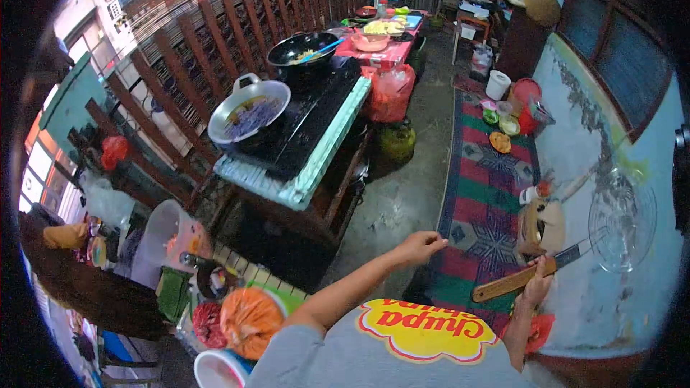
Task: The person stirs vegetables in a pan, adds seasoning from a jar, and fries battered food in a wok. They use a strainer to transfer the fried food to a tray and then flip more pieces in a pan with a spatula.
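Note:
My right hand [536, 287] is wrapped around the wooden handle of a wire skimmer [496, 288]. The skimmer's round wire head reaches up to the right in front of the wall. My left hand [420, 248] is held out over the floor beside the patterned mat [478, 223], its fingers drawn together with nothing visible in them. Ahead on the left, a silver wok [249, 113] with purplish food in oil sits on a black stove [305, 126]. Behind it on the stove stands a black wok [287, 54] containing food and a blue-handled utensil.
A red-covered table [392, 54] with dishes stands beyond the stove. Below it are a red plastic bag [390, 93] and a green gas cylinder [395, 141]. Tubs and bowls line the mat by the wall. Near my left elbow are an orange-filled bag [251, 322] and a clear tub [176, 230].

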`<move>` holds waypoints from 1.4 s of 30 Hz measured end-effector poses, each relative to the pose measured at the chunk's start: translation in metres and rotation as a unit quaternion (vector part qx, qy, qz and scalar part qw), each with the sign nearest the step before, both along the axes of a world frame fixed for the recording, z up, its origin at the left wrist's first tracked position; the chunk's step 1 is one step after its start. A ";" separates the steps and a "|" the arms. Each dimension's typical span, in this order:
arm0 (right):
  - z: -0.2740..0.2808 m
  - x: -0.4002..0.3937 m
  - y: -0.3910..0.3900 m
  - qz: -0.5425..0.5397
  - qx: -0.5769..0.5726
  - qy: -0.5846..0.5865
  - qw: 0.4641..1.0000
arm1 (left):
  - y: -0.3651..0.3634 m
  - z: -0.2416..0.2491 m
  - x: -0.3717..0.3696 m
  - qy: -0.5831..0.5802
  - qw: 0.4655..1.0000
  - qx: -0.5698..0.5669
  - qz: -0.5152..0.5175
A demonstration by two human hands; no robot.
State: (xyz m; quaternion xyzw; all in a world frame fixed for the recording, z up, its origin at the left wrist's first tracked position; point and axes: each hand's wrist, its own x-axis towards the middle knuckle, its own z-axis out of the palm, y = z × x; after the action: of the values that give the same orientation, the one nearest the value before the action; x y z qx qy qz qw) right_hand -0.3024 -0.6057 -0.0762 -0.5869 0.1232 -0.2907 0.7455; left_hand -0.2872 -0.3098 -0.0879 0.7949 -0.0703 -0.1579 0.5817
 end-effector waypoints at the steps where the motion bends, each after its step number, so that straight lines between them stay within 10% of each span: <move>1: -0.005 0.028 0.000 -0.035 0.003 0.021 0.999 | -0.005 -0.003 0.031 0.011 0.998 -0.051 -0.028; 10: -0.001 0.338 0.042 0.115 0.004 -0.020 0.993 | -0.012 0.040 0.277 0.001 0.992 -0.119 0.029; 13: 0.013 0.426 0.083 0.213 0.023 -0.002 0.977 | 0.008 0.069 0.335 0.073 0.994 0.016 0.083; 19: 0.015 0.635 0.168 0.355 0.018 -0.028 0.934 | 0.075 -0.019 0.503 -0.137 0.972 -0.014 0.190; 26: 0.039 0.843 0.157 0.367 -0.078 0.033 0.926 | 0.079 0.030 0.728 0.108 0.976 0.022 0.186; 31: 0.034 0.986 0.129 0.412 -0.104 0.062 0.903 | 0.075 0.015 0.879 -0.178 0.970 -0.094 0.136; 42: 0.083 1.265 0.311 0.642 -0.160 0.002 0.750 | 0.088 0.061 1.126 0.012 0.975 -0.123 0.184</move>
State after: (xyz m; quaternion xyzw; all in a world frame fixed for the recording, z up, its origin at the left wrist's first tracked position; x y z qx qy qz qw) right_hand 0.9627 -0.2945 0.0066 -0.6392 -0.3291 0.2417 0.6516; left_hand 0.8392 -0.2214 -0.0270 0.7143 0.0651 -0.0482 0.6951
